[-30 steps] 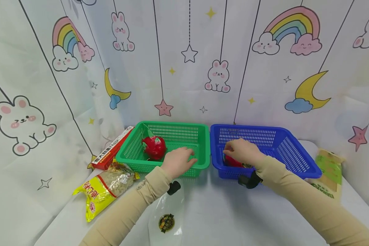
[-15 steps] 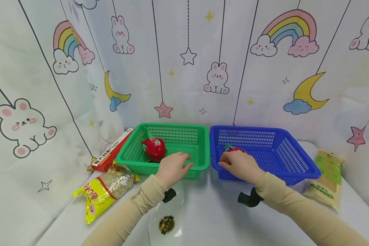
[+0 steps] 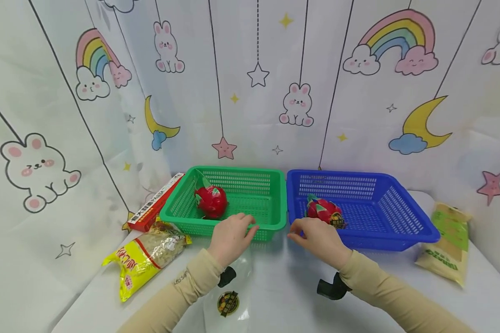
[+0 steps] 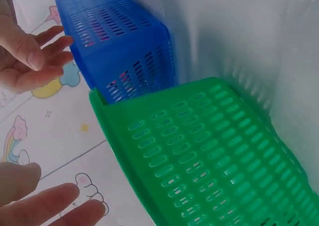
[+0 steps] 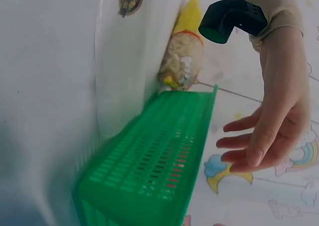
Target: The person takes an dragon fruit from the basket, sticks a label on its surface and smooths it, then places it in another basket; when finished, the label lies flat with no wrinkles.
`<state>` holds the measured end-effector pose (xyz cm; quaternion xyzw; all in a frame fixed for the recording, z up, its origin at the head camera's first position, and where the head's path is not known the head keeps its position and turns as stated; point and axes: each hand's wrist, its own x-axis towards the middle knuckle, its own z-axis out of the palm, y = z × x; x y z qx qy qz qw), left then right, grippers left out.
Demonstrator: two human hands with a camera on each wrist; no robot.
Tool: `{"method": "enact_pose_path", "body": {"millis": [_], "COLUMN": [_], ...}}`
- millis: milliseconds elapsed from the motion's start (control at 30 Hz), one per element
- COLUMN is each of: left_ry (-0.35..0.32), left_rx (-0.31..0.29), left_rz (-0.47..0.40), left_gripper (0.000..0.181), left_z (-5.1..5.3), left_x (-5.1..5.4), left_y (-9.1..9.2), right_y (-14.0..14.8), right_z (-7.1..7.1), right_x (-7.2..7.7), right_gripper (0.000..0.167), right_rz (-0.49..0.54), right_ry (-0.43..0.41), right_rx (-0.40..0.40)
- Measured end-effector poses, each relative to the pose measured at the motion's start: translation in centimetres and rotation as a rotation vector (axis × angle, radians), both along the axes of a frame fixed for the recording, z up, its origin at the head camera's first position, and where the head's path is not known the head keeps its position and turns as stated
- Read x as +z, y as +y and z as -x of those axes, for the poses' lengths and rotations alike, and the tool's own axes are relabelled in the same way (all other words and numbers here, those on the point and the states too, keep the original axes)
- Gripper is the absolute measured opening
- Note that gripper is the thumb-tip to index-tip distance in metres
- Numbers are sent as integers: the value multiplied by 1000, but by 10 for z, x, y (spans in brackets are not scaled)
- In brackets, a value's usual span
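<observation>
Two red dragon fruits lie in the baskets: one (image 3: 212, 201) at the left of the green basket (image 3: 233, 225), the other (image 3: 321, 210), bearing a dark label, at the left of the blue basket (image 3: 393, 239). The left hand (image 3: 231, 239) hovers at the green basket's front rim, fingers relaxed and holding nothing. Just in front of the blue basket's near left corner, the right hand (image 3: 320, 241) is raised, fingers loosely bent, nothing in them. In the left wrist view the left fingers (image 4: 55, 206) are apart beside the green basket (image 4: 199, 151).
A red pasta box (image 3: 156, 202) leans along the green basket's left side, with a yellow bag (image 3: 150, 255) before it. A clear bag with a round label (image 3: 228, 303) lies front centre. Right of the blue basket is a green-and-tan packet (image 3: 446, 243).
The right hand has come out of the blue basket toward the front left, uncovering the dragon fruit there. The left hand has drawn back slightly toward the front.
</observation>
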<state>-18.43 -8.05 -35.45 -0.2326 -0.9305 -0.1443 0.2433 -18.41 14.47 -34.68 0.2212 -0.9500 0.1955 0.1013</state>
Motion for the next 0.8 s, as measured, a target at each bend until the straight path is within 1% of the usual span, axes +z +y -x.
{"method": "enact_pose_path", "body": {"millis": [167, 300, 400, 467, 567, 700, 800], "left_ry": [27, 39, 50, 59, 73, 79, 65], "left_rx": [26, 43, 49, 51, 49, 49, 49], "left_rz": [13, 6, 7, 12, 18, 28, 31], "left_gripper": [14, 14, 14, 14, 14, 14, 14], "left_z": [-2, -4, -3, -1, 2, 8, 12], "left_x": [-5, -6, -7, -7, -7, -7, -7], "left_y": [-5, -9, -11, -12, -14, -16, -17], "right_y": [-10, -17, -20, -22, -25, -27, -28], "right_z": [0, 3, 5, 7, 13, 23, 30], "right_x": [-7, -12, -15, -16, -16, -17, -18], "right_gripper": [12, 18, 20, 23, 27, 31, 30], "right_rz": [-9, -3, 0, -4, -10, -63, -127], "right_ry": [73, 135, 165, 178, 201, 226, 222], "right_rx": [10, 38, 57, 78, 138, 217, 236]}}
